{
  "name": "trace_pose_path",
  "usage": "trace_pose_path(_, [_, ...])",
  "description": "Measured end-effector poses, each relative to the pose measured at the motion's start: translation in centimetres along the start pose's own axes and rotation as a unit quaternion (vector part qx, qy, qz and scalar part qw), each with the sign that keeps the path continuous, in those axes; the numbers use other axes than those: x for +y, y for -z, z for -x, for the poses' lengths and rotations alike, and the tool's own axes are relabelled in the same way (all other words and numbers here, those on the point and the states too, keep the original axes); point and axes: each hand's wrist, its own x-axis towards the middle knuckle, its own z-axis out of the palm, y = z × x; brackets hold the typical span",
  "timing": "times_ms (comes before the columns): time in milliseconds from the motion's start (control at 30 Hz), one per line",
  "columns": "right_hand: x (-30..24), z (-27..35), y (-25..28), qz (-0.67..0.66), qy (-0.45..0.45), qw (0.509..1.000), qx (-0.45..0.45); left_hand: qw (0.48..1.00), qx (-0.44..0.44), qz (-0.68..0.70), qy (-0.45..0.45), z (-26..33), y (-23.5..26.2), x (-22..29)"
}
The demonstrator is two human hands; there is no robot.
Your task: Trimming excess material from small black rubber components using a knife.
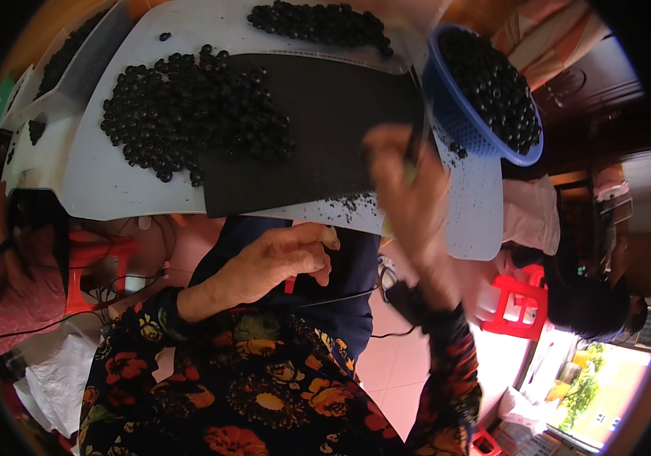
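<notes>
My left hand (280, 258) hovers over my lap, just below the near edge of the white tabletop (135, 201). Its fingers are bent but apart, with nothing visible between them; one fingertip looks pale, perhaps wrapped. Motion blurs my right hand (413, 190) above the right end of a dark flat mat (333, 114). A thin blade-like tool (423, 114) with a hint of green sticks up from its closed fingers; its exact kind is unclear. Many small round black pieces, resembling beads or berries, form a heap (181, 110) on the tabletop and the mat's left part.
A blue perforated basket (447, 114) full of black pieces stands at the right. Another pile (325, 26) lies at the far side, and a clear bin (86, 64) at the far left. Dark crumbs (352, 204) dot the near edge. Other people sit at both sides near red stools (514, 308).
</notes>
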Motion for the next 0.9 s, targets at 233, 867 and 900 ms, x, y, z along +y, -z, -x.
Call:
trace_pose_path(233, [1.3,-9.3,-2.1,0.122,0.165,0.977,-0.052,0.999,0.029,0.015,0.011,1.3,0.8,1.4])
trace_pose_path(867, [1.4,0.0,-3.4,0.012,-0.054,0.989,-0.140,0.986,0.103,0.078,-0.103,0.4,1.1,1.7])
trace_pose_path(900, [0.9,1.2,-3.0,-0.017,-0.087,0.986,-0.144,0.988,0.100,0.073,-0.094,0.4,0.9,1.8])
